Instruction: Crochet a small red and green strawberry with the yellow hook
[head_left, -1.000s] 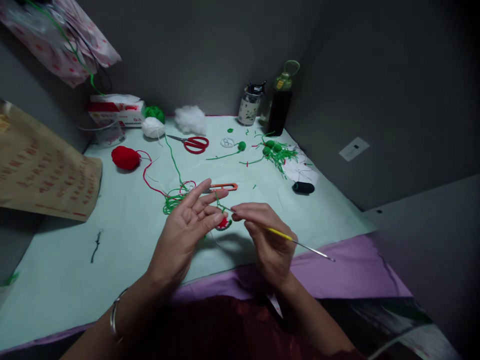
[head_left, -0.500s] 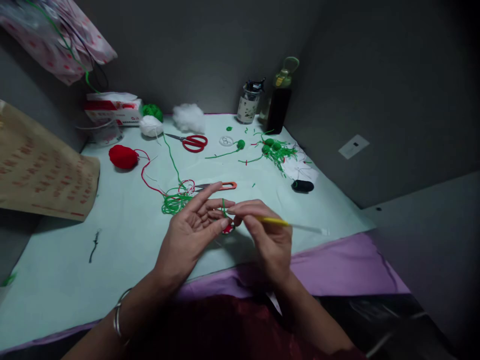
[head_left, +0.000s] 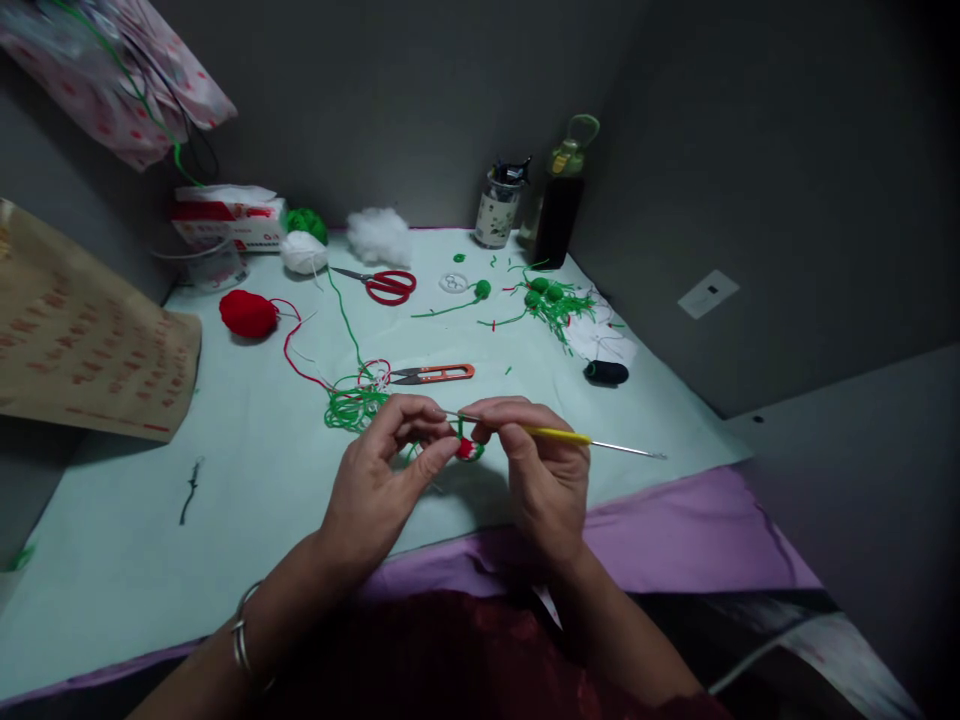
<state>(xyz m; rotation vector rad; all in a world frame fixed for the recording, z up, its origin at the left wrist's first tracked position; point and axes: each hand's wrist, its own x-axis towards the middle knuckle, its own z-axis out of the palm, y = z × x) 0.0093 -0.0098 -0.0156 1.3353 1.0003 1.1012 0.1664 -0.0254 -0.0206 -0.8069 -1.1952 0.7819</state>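
My left hand (head_left: 382,480) is closed, its thumb and fingers pinching a small red and green crochet piece (head_left: 468,449) just above the table's near edge. My right hand (head_left: 538,468) is closed round a yellow-handled crochet hook (head_left: 577,438), whose metal end sticks out to the right while its tip meets the piece between my hands. Green yarn (head_left: 351,405) runs from the piece to a loose tangle on the pale green table (head_left: 150,520) just beyond my left fingers.
Orange thread snips (head_left: 435,374) lie just past my hands. Farther back are red scissors (head_left: 386,285), a red yarn ball (head_left: 249,313), white and green yarn balls, stuffing (head_left: 379,236), green crochet bits (head_left: 551,298), a black spool (head_left: 606,373), a jar and a dark bottle (head_left: 559,215).
My left fingers, stretched out a second ago, have curled in and pinched the piece. My right hand turned the hook to lie more level and moved it against the piece.
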